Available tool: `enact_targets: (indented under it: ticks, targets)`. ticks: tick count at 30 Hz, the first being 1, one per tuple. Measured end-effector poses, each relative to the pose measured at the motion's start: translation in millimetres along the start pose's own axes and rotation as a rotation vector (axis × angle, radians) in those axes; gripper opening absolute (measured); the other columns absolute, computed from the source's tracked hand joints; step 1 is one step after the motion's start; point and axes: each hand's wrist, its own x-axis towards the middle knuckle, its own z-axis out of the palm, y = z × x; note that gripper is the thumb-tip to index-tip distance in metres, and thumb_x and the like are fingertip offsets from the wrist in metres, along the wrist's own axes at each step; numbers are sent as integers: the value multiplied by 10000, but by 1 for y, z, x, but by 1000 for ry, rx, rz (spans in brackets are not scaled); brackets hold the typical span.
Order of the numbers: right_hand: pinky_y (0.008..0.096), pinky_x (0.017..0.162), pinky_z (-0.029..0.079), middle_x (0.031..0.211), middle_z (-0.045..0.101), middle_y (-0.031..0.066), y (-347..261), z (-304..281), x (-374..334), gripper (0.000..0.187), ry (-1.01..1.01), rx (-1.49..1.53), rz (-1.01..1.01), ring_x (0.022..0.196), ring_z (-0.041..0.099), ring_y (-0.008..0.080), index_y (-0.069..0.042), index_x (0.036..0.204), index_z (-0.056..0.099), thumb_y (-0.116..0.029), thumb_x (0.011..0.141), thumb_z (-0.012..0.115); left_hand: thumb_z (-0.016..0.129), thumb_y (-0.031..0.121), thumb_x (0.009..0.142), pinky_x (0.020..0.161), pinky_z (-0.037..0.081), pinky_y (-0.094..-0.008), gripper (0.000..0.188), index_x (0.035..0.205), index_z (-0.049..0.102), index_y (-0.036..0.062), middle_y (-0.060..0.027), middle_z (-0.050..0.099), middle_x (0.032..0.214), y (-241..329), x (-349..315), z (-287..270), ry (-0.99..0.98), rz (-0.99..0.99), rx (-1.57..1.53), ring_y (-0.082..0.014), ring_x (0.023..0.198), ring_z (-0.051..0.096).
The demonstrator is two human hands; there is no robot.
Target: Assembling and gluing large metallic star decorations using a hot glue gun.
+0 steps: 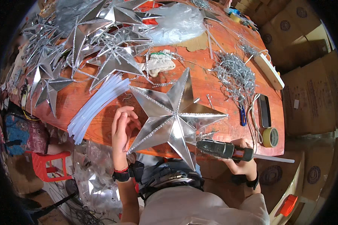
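Observation:
A large silver foil star (169, 129) with five points is tilted up at the near edge of the table, with shiny beaded trim along several of its ridges. My left hand (123, 129) is beside its left points, fingers loosely curved and apart; whether the palm touches the lower left tip I cannot tell. In my right hand (239, 157) is a dark hot glue gun (216, 149), a translucent glue stick (276, 158) jutting from its back. The gun's nozzle points left, close to the star's lower right side.
Glue sticks (97, 105) lie bundled at left, below piled silver stars (112, 60). Around the right side are tangled silver trim (236, 75), a blue cutter (243, 116), a phone (264, 110), tape (270, 137) and a power strip (269, 71). A glove (160, 64) lies beyond the star.

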Motion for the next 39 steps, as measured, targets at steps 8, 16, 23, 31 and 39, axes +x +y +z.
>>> enact_targets:
  ticks: [8,16,23,31,39]
  targets:
    - [283,592,455,753,582,111,-2,-7,-4,394,-75,4,-10,651,588,196,32,912,517,-215,687,726,358,187,948,635,461,-280,242,1078,472,19,-76,503,853,-1,1,-3,-1,31,59,-151,686,531]
    - [353,629,443,758,607,113,-2,-9,-8,429,-96,-16,65,670,615,279,-22,946,526,-307,695,726,364,180,947,631,461,-272,232,1075,475,21,-70,499,851,-3,-1,-4,-3,19,54,-148,687,528]
    - [332,597,476,685,604,108,-6,-22,-19,422,-136,-75,-4,605,613,284,-27,930,545,-269,649,746,372,171,944,626,457,-264,223,1071,482,23,-68,501,845,1,-3,-1,36,9,93,-139,690,527]
    - [347,616,481,718,607,138,-13,-32,-36,437,-202,-99,81,655,613,296,-10,921,551,-305,660,742,381,162,941,641,445,-262,229,1078,481,8,-69,507,851,-5,4,-7,14,65,122,-138,713,524]
    - [339,600,479,725,608,137,-6,-30,-39,448,-222,65,111,650,616,292,-8,912,538,-325,670,742,373,147,944,638,443,-252,222,1067,489,4,-67,503,840,-5,1,-5,38,45,128,-133,705,520]
